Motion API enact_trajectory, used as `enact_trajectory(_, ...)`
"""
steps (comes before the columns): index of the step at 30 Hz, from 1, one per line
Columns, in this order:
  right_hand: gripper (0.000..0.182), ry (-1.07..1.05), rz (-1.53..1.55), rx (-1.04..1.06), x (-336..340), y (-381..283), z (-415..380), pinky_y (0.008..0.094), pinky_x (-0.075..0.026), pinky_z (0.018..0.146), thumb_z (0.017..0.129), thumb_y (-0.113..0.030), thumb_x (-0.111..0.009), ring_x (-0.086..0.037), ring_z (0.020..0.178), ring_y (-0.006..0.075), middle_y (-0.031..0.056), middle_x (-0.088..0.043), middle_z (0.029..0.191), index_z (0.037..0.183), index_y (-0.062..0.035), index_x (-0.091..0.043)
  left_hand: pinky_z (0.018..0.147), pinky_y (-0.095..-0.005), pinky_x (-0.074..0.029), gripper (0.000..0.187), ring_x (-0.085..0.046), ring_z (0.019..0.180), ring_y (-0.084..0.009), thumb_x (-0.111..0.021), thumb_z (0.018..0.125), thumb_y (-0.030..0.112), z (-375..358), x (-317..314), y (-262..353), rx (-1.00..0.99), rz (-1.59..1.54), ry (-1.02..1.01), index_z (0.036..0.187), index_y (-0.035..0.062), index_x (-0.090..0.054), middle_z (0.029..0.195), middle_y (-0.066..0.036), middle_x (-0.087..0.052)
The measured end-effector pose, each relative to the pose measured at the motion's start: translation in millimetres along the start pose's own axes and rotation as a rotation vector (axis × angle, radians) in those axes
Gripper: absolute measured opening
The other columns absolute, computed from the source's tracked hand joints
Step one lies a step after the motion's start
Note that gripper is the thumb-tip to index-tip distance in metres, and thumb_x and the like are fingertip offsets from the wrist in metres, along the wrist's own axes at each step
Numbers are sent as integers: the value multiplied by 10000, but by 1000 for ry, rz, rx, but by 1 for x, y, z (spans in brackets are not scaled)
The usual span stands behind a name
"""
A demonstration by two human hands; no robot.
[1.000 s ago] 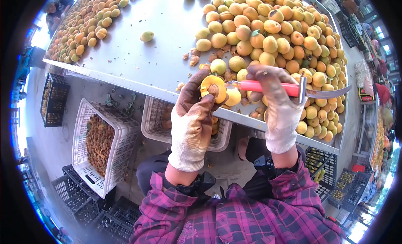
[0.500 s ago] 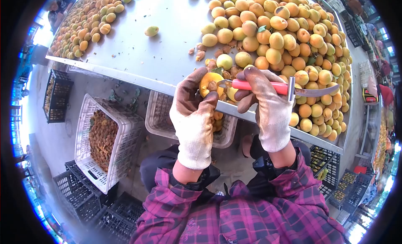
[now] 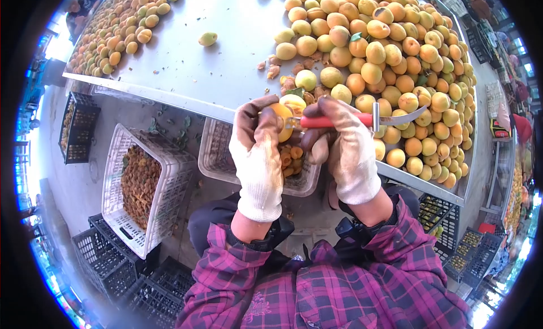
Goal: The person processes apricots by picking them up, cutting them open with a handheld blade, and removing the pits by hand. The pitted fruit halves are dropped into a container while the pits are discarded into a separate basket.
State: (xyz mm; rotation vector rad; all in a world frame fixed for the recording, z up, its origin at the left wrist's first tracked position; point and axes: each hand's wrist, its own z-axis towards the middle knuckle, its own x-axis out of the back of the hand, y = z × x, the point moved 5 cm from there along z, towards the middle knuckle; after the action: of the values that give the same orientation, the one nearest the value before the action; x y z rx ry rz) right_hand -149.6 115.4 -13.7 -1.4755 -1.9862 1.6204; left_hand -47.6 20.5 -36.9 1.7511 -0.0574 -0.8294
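Note:
My left hand, in a stained white glove, is closed around a cut apricot above the table's front edge. In my gloved right hand is a pitting knife with a red handle. Its small metal tip is against the apricot, while its curved blade points away to the right. The apricot's inside is partly hidden by my fingers. Below my hands, a white crate holds opened apricot pieces.
A large heap of apricots lies on the metal table, with another heap at far left. A tilted white crate of brown pits stands on the floor. Black crates are at lower left.
My right hand and the knife have shifted left and slightly down. The knife tip is now lower against the apricot, whose cut face has turned. The left hand has moved only slightly.

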Motion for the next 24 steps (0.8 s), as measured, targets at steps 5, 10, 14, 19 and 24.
enact_trajectory(5,340,4,56,-17,-1,19,0,236,-408,444,992,-322,-578,-546,466,148,118,-650,673,970,8,-657,800,-250,-513,410,-582,913,-108,-493,1056,387,-1,-1,-13,-56,259,127,1161,10,-615,1012,-49,-597)
enact_trajectory(10,318,28,289,-141,2,42,10,283,-483,468,974,-327,-601,-632,571,206,121,-663,765,979,-11,-632,830,-264,-477,309,-569,910,-113,-526,1050,266,5,3,-19,-5,3,201,1132,-18,-617,998,-48,-613)
enact_trajectory(14,320,5,422,-205,-2,49,15,304,-478,463,967,-333,-610,-640,596,221,112,-662,811,973,-14,-626,706,-260,-506,335,-599,788,-126,-556,1032,291,11,8,-12,-23,57,195,1108,-29,-620,943,-68,-623)
enact_trajectory(19,327,14,415,-186,-5,54,16,289,-421,445,976,-335,-598,-613,590,203,118,-654,797,1007,-11,-620,425,-225,-441,378,-552,507,-115,-550,1024,345,12,11,-17,190,-154,265,1079,-22,-621,844,-76,-637)
enact_trajectory(24,352,-115,495,-283,-7,58,19,290,-418,439,995,-339,-564,-613,586,205,112,-640,747,1039,5,-619,427,-221,-453,435,-557,510,-119,-467,1051,378,13,11,-23,388,-311,269,1091,-27,-623,857,-77,-646)
